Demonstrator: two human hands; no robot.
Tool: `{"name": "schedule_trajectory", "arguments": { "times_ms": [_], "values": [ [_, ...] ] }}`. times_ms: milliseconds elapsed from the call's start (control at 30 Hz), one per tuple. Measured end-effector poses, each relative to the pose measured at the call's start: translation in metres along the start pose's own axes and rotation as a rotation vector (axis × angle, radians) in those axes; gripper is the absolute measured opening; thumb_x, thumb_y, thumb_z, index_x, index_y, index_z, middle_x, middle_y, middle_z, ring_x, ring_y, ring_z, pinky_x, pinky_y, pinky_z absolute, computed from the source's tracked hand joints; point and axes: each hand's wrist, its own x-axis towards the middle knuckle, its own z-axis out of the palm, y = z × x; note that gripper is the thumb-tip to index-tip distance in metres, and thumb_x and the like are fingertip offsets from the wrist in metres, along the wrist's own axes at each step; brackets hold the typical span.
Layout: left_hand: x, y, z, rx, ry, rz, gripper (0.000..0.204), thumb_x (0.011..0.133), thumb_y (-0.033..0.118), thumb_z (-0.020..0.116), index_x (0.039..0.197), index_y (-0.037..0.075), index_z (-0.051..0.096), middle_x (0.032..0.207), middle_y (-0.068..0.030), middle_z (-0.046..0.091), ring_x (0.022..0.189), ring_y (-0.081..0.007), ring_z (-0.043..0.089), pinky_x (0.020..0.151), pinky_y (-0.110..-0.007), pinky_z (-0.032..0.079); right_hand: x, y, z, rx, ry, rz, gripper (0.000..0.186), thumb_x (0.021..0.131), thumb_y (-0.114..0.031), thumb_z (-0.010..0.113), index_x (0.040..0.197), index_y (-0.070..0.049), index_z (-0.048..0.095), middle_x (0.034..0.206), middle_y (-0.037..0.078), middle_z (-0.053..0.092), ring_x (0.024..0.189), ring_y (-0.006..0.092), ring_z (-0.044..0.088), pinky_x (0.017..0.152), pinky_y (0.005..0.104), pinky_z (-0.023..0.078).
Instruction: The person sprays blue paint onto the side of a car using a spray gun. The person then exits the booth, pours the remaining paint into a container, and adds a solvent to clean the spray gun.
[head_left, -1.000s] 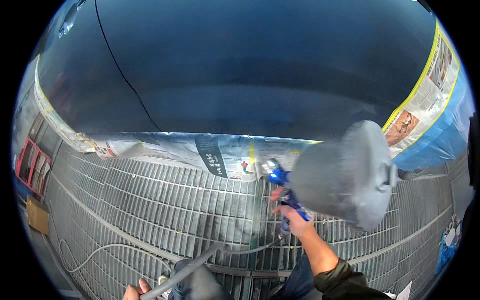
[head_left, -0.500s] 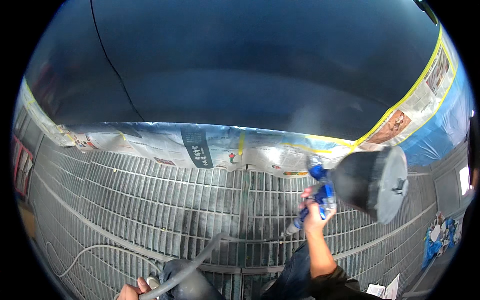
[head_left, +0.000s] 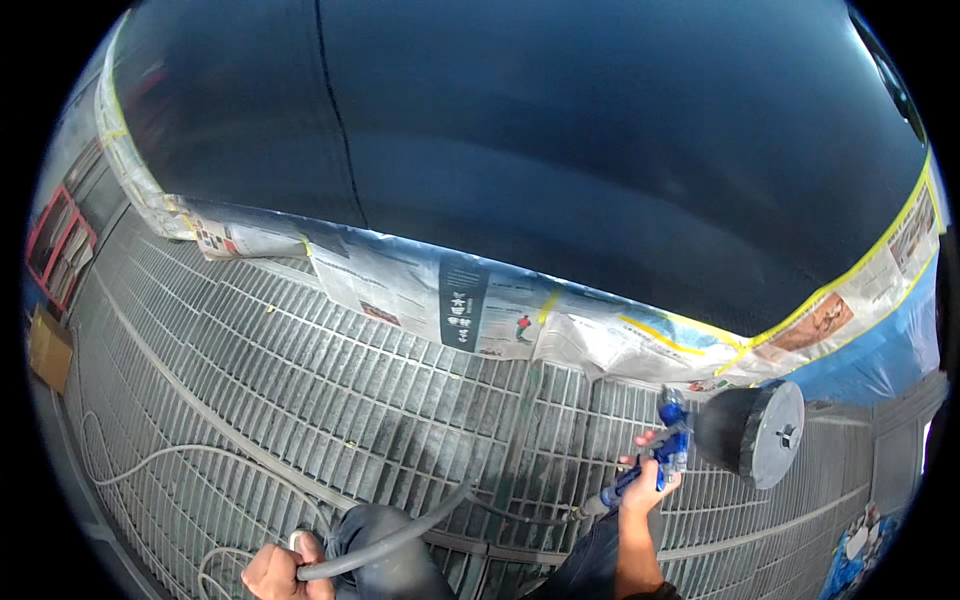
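One blue spray gun (head_left: 665,455) with one dark paint cup (head_left: 750,432), one grey air hose (head_left: 400,535), two hands, left (head_left: 275,572) and right (head_left: 645,485), one dark car body panel (head_left: 560,150), one strip of newspaper masking (head_left: 470,305), one metal floor grating (head_left: 300,390)

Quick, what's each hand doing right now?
Left hand: closed around the grey hose.
Right hand: closed on the blue spray gun.

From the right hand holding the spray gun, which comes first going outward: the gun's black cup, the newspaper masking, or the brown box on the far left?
1. Black cup, just right of the right hand.
2. Newspaper masking, above along the dark panel.
3. Brown box, far left edge.
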Motion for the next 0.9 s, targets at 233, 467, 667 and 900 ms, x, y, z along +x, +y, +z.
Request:
{"name": "schedule_trajectory", "arguments": {
  "times_ms": [233, 467, 667, 900],
  "values": [
    [0.003, -0.028, -0.007, -0.007, 0.011, -0.011, 0.037, 0.082, 0.004, 0.073, 0.059, 0.005, 0.044, 0.051, -0.0125, 0.038, 0.042, -0.0296, 0.038, 0.042, -0.041, 0.028, -0.035, 0.016, 0.053, 0.016, -0.076, 0.06, 0.032, 0.078, 0.002, 0.054, 0.108, 0.005, 0.061, 0.099, 0.014, 0.067, 0.08, 0.0183, 0.066, 0.052, 0.0291, 0.055],
    [0.012, -0.069, -0.019, -0.031, 0.125, -0.05, 0.042, 0.082, 0.004, 0.073, 0.056, 0.004, 0.04, 0.05, -0.0132, 0.035, 0.041, -0.0281, 0.033, 0.042, -0.04, 0.028, -0.084, -0.021, 0.166, 0.149, -0.761, 0.207, 0.039, 0.081, 0.009, 0.052, 0.119, 0.002, 0.053, 0.11, 0.015, 0.062, 0.097, 0.0248, 0.064, 0.068, 0.0351, 0.058],
    [0.032, -0.127, -0.016, -0.014, 0.121, -0.074, 0.044, 0.084, 0.007, 0.072, 0.056, 0.003, 0.038, 0.05, -0.0147, 0.034, 0.041, -0.0285, 0.031, 0.042, -0.041, 0.027, -0.055, -0.041, 0.142, 0.182, -0.29, -0.065, 0.037, 0.078, 0.003, 0.054, 0.115, 0.003, 0.057, 0.106, 0.017, 0.064, 0.092, 0.0267, 0.068, 0.061, 0.036, 0.062],
    [0.061, -0.178, -0.013, -0.101, -0.051, -0.095, 0.027, 0.085, 0.009, 0.066, 0.064, 0.0, 0.052, 0.054, -0.0184, 0.042, 0.046, -0.0317, 0.039, 0.046, -0.042, 0.033, -0.022, -0.071, 0.125, -0.112, 0.209, -0.3, 0.036, 0.077, -0.002, 0.049, 0.111, 0.005, 0.06, 0.101, 0.013, 0.064, 0.082, 0.0172, 0.063, 0.051, 0.0264, 0.055]
  ]
}}
